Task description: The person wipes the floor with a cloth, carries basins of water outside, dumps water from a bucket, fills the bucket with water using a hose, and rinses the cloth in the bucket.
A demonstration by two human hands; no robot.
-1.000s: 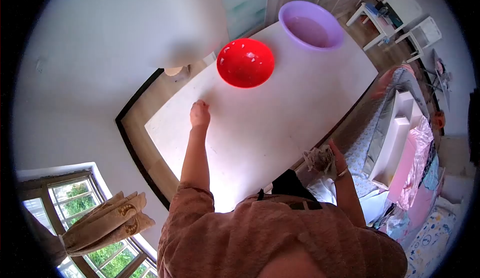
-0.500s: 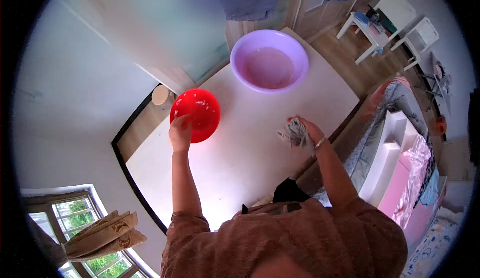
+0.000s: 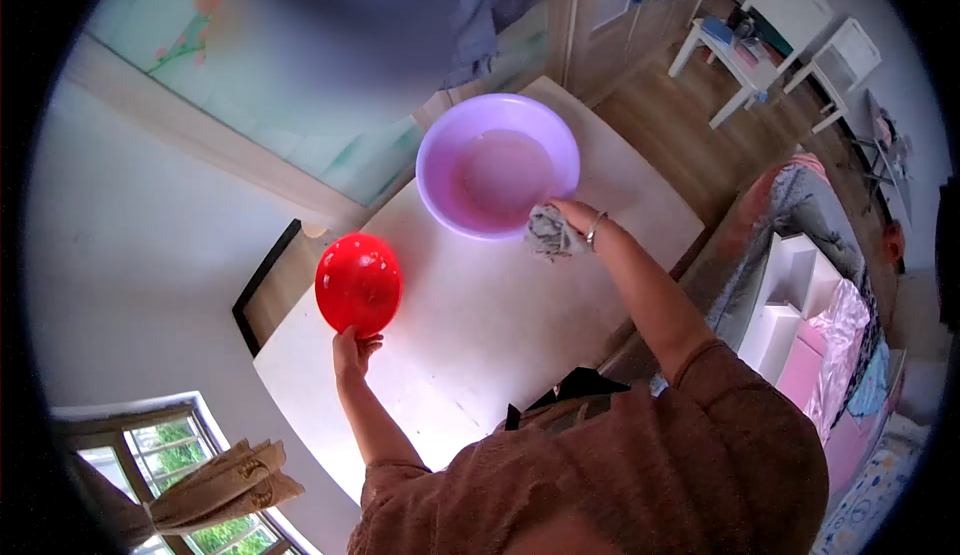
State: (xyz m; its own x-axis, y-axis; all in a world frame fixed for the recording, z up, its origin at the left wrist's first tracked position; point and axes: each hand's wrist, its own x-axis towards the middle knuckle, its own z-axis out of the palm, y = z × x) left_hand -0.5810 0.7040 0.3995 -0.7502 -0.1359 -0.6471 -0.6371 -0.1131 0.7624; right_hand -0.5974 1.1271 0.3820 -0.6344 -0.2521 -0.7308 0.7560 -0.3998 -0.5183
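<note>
The red bowl (image 3: pixel 360 283), with white bits inside, is at the left part of the white table (image 3: pixel 470 325). My left hand (image 3: pixel 354 351) is at the bowl's near edge, fingers closed on the rim. A crumpled grey cloth (image 3: pixel 552 233) hangs from my right hand (image 3: pixel 576 217), which wears a bracelet at the wrist. Cloth and hand are at the near right rim of the purple basin (image 3: pixel 498 165), which has some liquid in its bottom.
Two white chairs (image 3: pixel 845 65) stand on the wooden floor at the upper right, one with items on it. A white shelf unit (image 3: pixel 775 315) and pink shiny fabric (image 3: pixel 840 345) lie to the right. A curtained window (image 3: pixel 170 450) is at the lower left.
The view has shifted. My right hand has moved the cloth forward from beside the table to the basin. My left hand went from the bare tabletop to over the bowl, then to its near rim.
</note>
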